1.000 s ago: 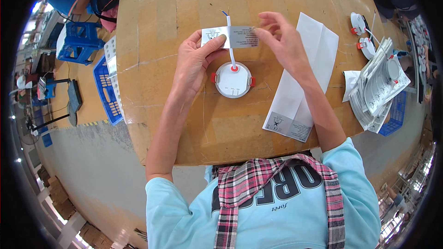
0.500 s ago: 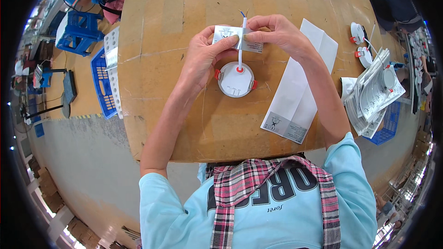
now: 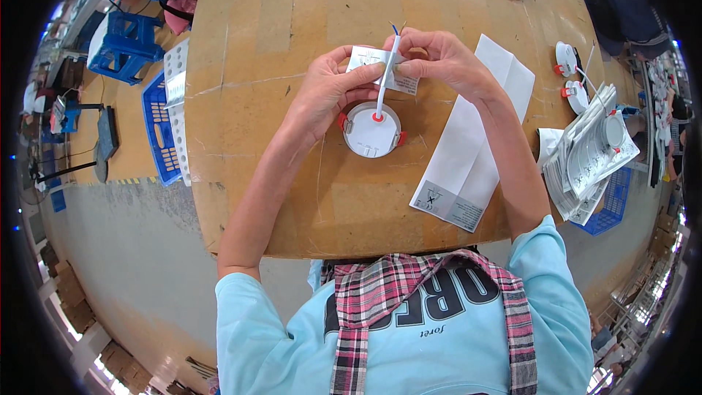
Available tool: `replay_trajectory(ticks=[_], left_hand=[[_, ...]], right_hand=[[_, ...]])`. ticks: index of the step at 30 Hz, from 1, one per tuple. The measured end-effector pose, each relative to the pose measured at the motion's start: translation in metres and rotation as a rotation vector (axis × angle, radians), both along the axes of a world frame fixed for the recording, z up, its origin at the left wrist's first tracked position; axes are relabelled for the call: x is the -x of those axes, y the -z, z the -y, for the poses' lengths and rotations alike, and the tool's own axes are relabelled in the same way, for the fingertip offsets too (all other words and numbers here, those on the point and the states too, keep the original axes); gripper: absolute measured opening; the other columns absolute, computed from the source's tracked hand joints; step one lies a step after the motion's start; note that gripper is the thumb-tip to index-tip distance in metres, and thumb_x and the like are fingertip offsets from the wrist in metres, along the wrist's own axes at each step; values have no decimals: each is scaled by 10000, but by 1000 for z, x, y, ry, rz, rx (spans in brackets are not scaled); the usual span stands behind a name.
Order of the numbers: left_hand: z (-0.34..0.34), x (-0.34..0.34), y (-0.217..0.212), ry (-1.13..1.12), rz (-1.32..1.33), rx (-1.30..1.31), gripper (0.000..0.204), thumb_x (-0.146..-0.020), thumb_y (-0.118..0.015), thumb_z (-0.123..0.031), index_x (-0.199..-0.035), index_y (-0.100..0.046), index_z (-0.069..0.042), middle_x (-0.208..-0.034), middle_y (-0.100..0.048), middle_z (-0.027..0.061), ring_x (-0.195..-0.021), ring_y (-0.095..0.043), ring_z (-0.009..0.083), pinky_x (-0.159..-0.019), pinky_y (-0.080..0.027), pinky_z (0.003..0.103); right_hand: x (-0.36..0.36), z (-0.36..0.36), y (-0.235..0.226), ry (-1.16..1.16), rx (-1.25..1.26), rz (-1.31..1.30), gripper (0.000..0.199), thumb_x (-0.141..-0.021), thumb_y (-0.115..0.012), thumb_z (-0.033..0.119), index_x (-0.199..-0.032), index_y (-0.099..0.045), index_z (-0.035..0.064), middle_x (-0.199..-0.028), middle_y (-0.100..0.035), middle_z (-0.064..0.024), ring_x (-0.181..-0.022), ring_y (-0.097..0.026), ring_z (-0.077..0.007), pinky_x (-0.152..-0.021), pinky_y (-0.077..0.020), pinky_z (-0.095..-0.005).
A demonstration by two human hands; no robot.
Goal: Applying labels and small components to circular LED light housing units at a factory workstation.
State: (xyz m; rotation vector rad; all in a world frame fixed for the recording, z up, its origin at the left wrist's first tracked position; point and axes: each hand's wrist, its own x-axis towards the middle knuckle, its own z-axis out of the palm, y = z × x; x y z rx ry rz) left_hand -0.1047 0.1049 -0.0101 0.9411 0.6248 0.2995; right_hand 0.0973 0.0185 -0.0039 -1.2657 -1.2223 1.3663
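Note:
A round white downlight [image 3: 371, 135] with red-tipped spring clips lies on the table in front of me. Its white cable [image 3: 382, 95] rises away from a red grommet, with bare coloured wire ends at the tip. Behind the cable is a silvery printed label [image 3: 406, 83]. My left hand [image 3: 322, 88] pinches the label's left part between thumb and fingers, close against the cable. My right hand [image 3: 450, 62] is closed on the label's right side, its thumb beside the cable. Right of the lamp lies a long white backing sheet [image 3: 475, 132] with a grey printed label [image 3: 447, 203] at its near end.
At the right edge sits a pile of label sheets [image 3: 585, 168] with a downlight [image 3: 612, 130] on top, over a blue crate [image 3: 607, 208]. More downlights [image 3: 567, 58] lie beyond. A blue basket [image 3: 157, 132] and stool [image 3: 124, 51] are left; other people sit at both far corners.
The cable's upper end has tilted to the right, and the label has shifted slightly right and nearer with both hands. The downlight stays almost where it was.

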Motion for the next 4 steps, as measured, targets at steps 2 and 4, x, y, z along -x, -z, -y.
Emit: replay_trajectory(ticks=[2, 4], left_hand=[[0, 1, 1, -5, -7, -24, 371, -873, -661, -130, -1170, -507, 30, -970, -646, 83, -798, -639, 103, -698, -551, 218], [0, 0, 1, -9, -11, -50, 384, -873, -663, -137, -1179, -503, 31, -970, -646, 83, -797, -639, 102, -691, -549, 215]], right_hand=[[2, 1, -4, -23, 17, -7, 150, -818, -695, 166, -902, -635, 58, -1060, -573, 1, -960, -533, -96, -892, -399, -255], [2, 2, -1, -15, -25, -21, 156, -815, -701, 169, -917, -637, 69, -1075, -572, -13, -988, -527, -107, -922, -393, -266]])
